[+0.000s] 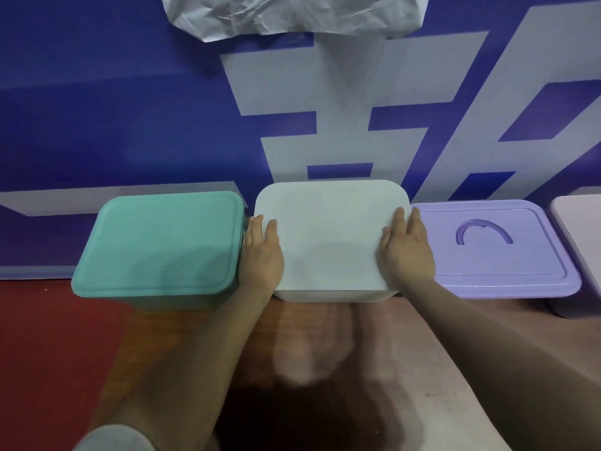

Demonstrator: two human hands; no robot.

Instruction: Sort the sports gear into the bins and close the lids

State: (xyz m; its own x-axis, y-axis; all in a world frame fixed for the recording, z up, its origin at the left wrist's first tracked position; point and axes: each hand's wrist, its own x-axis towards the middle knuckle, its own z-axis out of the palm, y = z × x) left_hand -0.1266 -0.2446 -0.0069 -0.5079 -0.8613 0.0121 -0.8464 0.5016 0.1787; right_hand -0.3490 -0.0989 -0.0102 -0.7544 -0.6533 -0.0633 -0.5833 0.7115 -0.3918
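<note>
We press flat on the white lid [328, 236]: left hand [262, 255] at its left edge, right hand [408, 252] at its right, fingers straight, close together. Lid sits on the white bin [328, 295], between green bin [159, 245] and purple bin [494, 271], both lidded.

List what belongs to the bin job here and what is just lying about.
Job: green lidded bin, white bin, purple lidded bin, pale pink bin cut off at right; left hand and right hand on the white bin's lid.
Lying about: crumpled paper, blue banner, red mat.
</note>
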